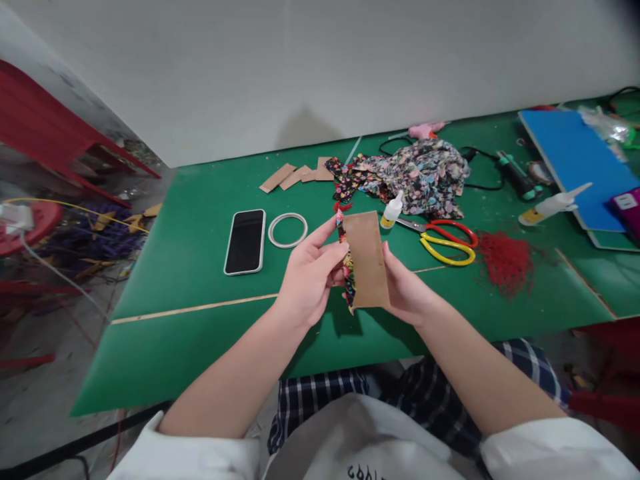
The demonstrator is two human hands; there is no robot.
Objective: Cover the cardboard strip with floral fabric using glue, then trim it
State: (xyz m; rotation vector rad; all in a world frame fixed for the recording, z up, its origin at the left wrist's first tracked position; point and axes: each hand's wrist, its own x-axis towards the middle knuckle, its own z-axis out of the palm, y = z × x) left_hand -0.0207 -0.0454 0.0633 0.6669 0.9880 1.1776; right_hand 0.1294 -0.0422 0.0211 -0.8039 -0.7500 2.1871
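Note:
Between my two hands, above the table, I hold a brown cardboard piece (367, 260) with dark floral fabric (349, 270) folded along its left edge. My left hand (315, 267) pinches that fabric edge, with the thumb on the front. My right hand (407, 283) grips the card's right side, its fingers mostly hidden behind. Just beyond the card stands a small white glue bottle (392, 211). Scissors (445, 241) with one red and one yellow handle lie to the right. Left of my hands are a silver ring (288, 231) and a phone (245, 242).
Cut cardboard pieces (279, 178) and crumpled floral cloth (425, 173) lie at the back of the green table (190, 333). On the right are red threads (507, 263), a larger glue bottle (550, 205), a blue board (575, 167) and a pink glue gun (425, 130). A white wall (240, 80) rises behind.

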